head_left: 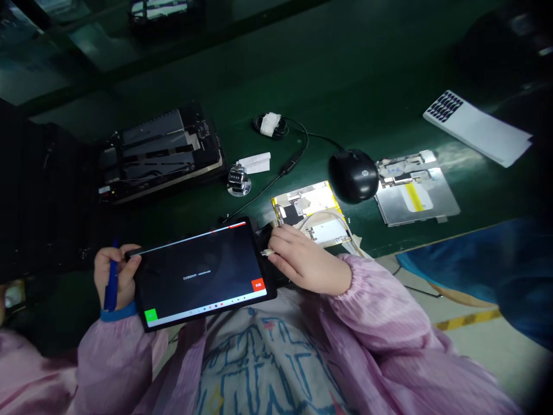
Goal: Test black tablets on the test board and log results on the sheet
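A tablet [173,288] with a lit dark screen is held tilted in front of my body, a red box at its right side and a green one at its lower left. My left hand [125,282] is closed on its upper left corner, with a blue pen [111,285] also tucked between the fingers. At the tablet's right edge, my right hand [302,259] pinches a pale cable plug [266,252]. Whether the plug is fully seated cannot be seen. Behind that hand, a white cable [322,212] curves over an opened tablet part with yellow edging [332,199].
On the green bench [367,75] lie a black mouse [354,176], a metal panel [425,202] and a folded white sheet [479,129]. Further left are a small metal counter [238,180], a coiled black cable [283,128] and a stack of dark tablet housings [159,150].
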The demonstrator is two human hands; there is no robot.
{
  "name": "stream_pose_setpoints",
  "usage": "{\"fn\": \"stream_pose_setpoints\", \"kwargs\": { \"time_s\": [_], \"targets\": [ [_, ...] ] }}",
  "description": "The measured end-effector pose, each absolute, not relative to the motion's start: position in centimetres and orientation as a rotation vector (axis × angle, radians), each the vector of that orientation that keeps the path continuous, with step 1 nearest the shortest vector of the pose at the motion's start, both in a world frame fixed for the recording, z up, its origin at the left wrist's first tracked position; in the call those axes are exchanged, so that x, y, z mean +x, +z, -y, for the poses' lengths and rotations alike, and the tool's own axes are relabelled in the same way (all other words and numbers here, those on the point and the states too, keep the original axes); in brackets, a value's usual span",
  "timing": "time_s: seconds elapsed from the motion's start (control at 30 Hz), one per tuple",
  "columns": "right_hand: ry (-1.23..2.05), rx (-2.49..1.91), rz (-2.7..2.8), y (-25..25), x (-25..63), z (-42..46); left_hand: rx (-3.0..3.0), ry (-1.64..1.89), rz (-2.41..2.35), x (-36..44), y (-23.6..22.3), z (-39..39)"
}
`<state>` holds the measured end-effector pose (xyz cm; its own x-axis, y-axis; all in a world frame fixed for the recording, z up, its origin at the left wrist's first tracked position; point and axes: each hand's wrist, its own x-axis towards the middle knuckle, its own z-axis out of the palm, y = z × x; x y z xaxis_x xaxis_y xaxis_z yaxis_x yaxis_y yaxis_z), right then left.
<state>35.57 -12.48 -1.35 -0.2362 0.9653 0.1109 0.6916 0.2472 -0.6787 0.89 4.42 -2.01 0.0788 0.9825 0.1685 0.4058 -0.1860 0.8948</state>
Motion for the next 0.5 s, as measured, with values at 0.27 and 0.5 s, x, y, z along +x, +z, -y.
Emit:
{"fn": "stream_pose_setpoints", "kwargs": {
  "time_s": [0.27,0.5],
  "targets": [
    [0.553,-1.692,2.132,-0.80,35.41,12.91,1.693,1.059,-1.404,1.15,-1.88,-4.44],
    [0.536,-1.707,2.169,-1.32,35.65,12.81,1.689,1.052,-1.404,1.01,-2.05,-4.47]
  ]
}}
